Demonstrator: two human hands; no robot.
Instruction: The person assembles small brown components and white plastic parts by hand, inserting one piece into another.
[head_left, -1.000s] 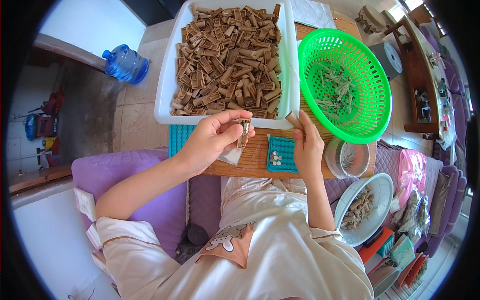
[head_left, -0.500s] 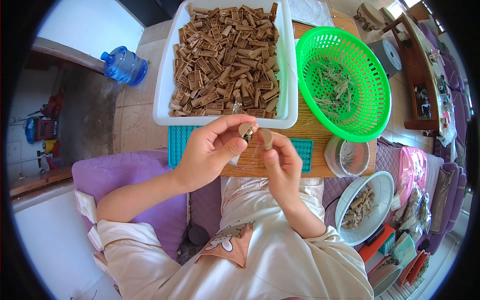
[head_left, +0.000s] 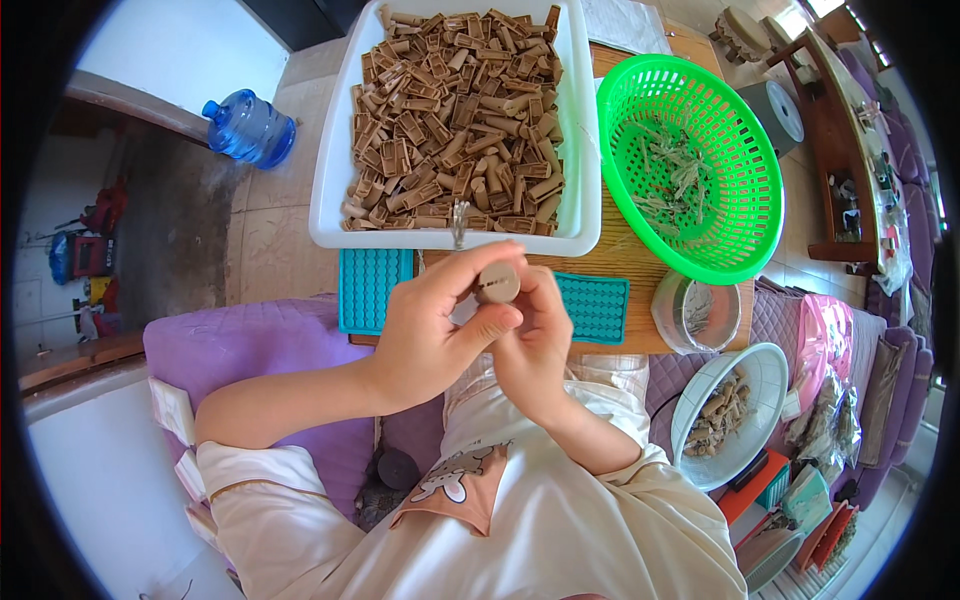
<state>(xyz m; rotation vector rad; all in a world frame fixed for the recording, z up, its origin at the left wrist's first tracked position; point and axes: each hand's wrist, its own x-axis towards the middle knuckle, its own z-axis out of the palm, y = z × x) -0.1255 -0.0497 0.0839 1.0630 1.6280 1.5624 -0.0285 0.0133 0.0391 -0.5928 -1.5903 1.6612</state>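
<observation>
Over the table's near edge, my left hand [head_left: 425, 320] and my right hand [head_left: 535, 350] meet around one small brown plastic cylinder [head_left: 499, 283]. Its round end faces me, with my left thumb and fingers gripping its side. The right fingers are closed against it from the right, partly hidden behind the left hand. A tuft of thin silvery wires [head_left: 460, 222] sticks up beyond my left fingers. Just beyond lies a white tray [head_left: 330, 170] heaped with brown half-cylinder shells [head_left: 455, 120].
Teal ridged mats [head_left: 375, 290] lie under my hands on the wooden table [head_left: 640, 330]. At the right stand a green basket [head_left: 612, 150] with clear wiry pieces, a clear jar [head_left: 690, 310] and a pale bowl [head_left: 765, 400] of brown cylinders. A blue water bottle [head_left: 248, 130] is far left.
The two brown half shells, held apart with one in each hand, are now together as one cylinder. My right hand has moved left against my left hand, and the cylinder's end has turned toward me.
</observation>
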